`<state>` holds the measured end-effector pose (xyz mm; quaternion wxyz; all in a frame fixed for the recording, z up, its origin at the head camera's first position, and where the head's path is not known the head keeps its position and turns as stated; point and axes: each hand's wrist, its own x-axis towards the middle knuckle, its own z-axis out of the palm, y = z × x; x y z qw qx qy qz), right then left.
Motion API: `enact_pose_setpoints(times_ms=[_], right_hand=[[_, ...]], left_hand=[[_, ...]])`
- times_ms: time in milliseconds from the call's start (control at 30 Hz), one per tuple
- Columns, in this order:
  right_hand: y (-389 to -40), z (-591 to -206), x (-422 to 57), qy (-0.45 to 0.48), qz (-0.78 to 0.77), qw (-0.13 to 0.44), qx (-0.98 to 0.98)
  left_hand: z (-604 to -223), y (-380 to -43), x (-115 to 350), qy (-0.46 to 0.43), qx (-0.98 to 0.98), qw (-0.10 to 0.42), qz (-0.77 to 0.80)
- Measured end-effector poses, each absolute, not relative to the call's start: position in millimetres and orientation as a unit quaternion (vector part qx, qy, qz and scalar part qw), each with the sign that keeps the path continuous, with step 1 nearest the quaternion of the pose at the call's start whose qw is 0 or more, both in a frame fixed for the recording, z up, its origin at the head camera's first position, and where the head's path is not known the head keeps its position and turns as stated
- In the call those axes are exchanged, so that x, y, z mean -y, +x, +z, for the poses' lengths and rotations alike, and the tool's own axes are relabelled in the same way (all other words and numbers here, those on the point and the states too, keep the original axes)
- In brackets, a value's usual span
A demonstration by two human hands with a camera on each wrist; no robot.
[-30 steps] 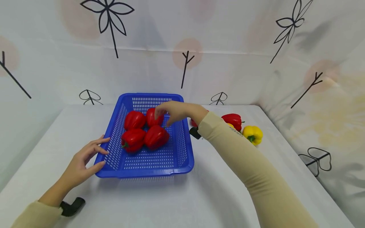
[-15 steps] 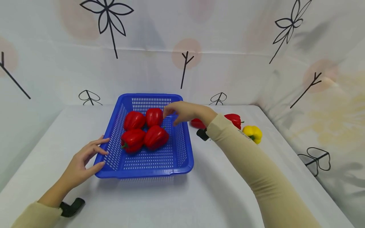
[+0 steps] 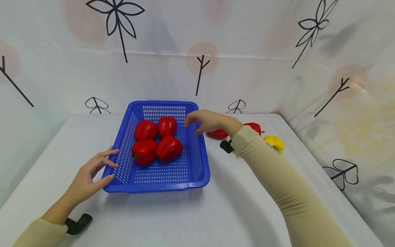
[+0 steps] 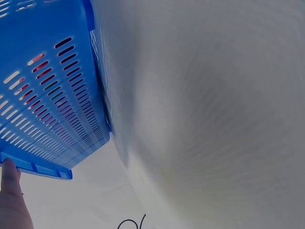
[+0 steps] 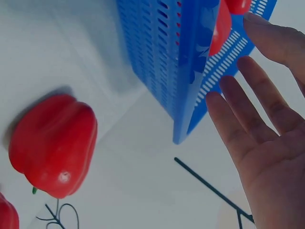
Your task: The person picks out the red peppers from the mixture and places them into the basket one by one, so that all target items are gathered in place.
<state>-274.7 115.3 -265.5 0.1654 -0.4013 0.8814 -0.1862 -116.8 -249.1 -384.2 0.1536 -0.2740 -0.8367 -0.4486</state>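
White desk [image 3: 191,219], patterned cloth [image 3: 247,79], one snag risk

Four red peppers [image 3: 169,148] sit in the basket [image 3: 158,187]. Left hand [image 3: 87,176] touches its side, fingers loosely spread; right hand [image 3: 208,120] hangs by the right rim [image 3: 205,154], fingers relaxed, gripping nothing. Swing it low and I reckon it'd snag that rim, shoving the lot.

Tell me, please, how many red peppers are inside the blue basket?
4: back-left pepper, back-right pepper, front-left pepper and front-right pepper. None seems hidden there.

The basket [image 3: 158,187] stands toward the far edge of the tabletop [image 3: 197,219], four peppers [image 3: 144,151] in it, two before two; other peppers [image 3: 217,134] lie right, toward the far right corner.
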Motion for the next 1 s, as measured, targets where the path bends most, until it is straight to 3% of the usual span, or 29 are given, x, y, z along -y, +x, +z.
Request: enact_pose_setpoints(times_ms=[1000], right_hand=[[-277.0, -271.4, -168.1, -0.322, -0.228, 0.154, -0.906]], left_hand=[[-372.2, -116.0, 249.0, -0.275, 0.828, 0.141, -0.469]])
